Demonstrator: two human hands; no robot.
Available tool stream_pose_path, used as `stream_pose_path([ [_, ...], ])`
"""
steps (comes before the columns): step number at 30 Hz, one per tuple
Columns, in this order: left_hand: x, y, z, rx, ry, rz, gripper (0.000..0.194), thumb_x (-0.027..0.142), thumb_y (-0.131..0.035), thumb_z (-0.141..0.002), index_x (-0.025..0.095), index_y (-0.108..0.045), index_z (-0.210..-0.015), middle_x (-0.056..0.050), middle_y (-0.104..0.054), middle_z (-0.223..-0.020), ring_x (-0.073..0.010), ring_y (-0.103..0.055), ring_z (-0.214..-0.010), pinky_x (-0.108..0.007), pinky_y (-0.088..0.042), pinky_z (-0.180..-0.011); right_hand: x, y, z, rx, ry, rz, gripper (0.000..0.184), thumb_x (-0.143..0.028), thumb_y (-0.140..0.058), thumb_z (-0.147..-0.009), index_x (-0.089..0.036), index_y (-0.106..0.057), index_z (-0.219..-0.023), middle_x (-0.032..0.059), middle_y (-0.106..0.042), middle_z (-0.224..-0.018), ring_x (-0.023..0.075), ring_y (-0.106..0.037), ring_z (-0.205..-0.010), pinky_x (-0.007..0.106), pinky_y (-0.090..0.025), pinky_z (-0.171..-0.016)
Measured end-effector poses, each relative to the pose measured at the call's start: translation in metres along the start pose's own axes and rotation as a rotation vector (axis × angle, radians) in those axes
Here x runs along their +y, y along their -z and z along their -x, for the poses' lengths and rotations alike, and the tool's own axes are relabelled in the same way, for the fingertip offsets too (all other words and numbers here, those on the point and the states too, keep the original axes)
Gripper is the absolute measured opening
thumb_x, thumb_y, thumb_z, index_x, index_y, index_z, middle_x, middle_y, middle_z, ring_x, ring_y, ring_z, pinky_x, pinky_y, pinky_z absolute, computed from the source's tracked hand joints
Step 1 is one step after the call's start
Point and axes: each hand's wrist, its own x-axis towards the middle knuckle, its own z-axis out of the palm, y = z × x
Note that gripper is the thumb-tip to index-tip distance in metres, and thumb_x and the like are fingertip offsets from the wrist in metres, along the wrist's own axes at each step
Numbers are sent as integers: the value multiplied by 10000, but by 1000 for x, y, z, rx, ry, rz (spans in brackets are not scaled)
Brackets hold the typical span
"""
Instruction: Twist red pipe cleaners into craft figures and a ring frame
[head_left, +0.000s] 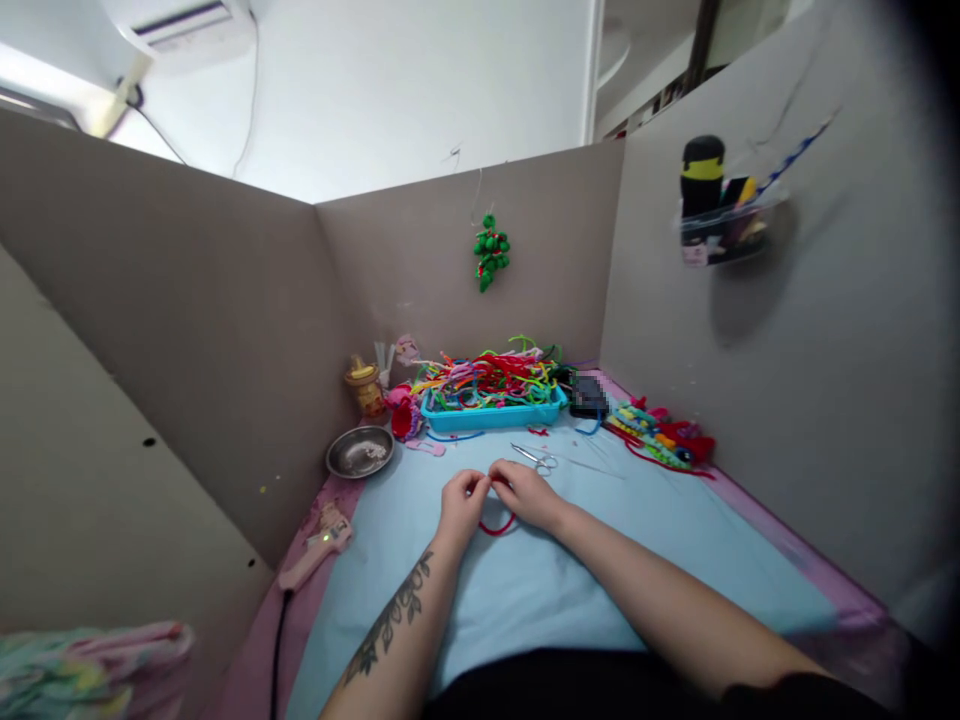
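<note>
My left hand (463, 498) and my right hand (519, 492) meet fingertip to fingertip above the light blue cloth (540, 610). Both are closed in a pinch on a red pipe cleaner (496, 531); its slack part hangs in a curve between them. The stretch right at the fingertips is mostly hidden by my fingers. Just beyond my right hand lies a small pair of scissors (534, 458), with a thin wire-like strand (589, 465) beside it.
A blue tray (495, 415) heaped with coloured pipe cleaners stands at the back. To the left are a metal bowl (360, 453) and a corded pink glue gun (319, 550). Colourful fuzzy pieces (664, 435) lie right. Grey panels (465, 185) enclose the table; a green ornament (491, 255) hangs there.
</note>
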Motion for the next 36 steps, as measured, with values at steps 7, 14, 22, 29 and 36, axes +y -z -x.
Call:
stream_pose_path([
  [7, -2, 2, 1, 25, 35, -14, 197, 328, -509, -761, 166, -580, -674, 15, -539, -596, -126, -493, -584, -231, -392, -573, -3, -3, -4, 22, 63, 44, 173, -127, -455, -834, -185, -583, -935, 59, -623, -860, 177, -547, -835, 288, -411, -762],
  [14, -4, 7, 0, -53, 155, 161, 206, 353, -549, -729, 160, -556, -660, 40, -488, -541, -104, -458, -483, -217, -378, -485, -2, 1, -8, 42, 95, 188, 117, -163, -483, -836, -187, -591, -876, 65, -606, -839, 186, -525, -836, 296, -396, -761],
  [22, -4, 9, 0, -76, 104, 173, 224, 366, -588, -720, 145, -602, -684, 27, -544, -562, -107, -487, -515, -213, -392, -505, -2, -1, -4, 97, -92, -9, 115, -178, -534, -776, -170, -599, -682, 27, -580, -704, 148, -530, -704, 264, -397, -673],
  [29, -2, 10, -2, -9, -19, 50, 179, 324, -575, -753, 158, -641, -739, -13, -613, -667, -129, -541, -593, -238, -433, -581, 0, -7, -8, 101, -302, -562, 120, -259, -590, -716, -153, -645, -723, 12, -632, -696, 147, -558, -677, 265, -424, -664],
  [36, 4, 10, 3, 33, -200, -126, 152, 294, -563, -783, 177, -658, -761, -30, -605, -710, -141, -542, -668, -251, -418, -636, -6, -3, -6, 136, -391, -693, 217, -354, -657, -666, -140, -664, -706, 3, -619, -634, 128, -520, -616, 258, -397, -626],
])
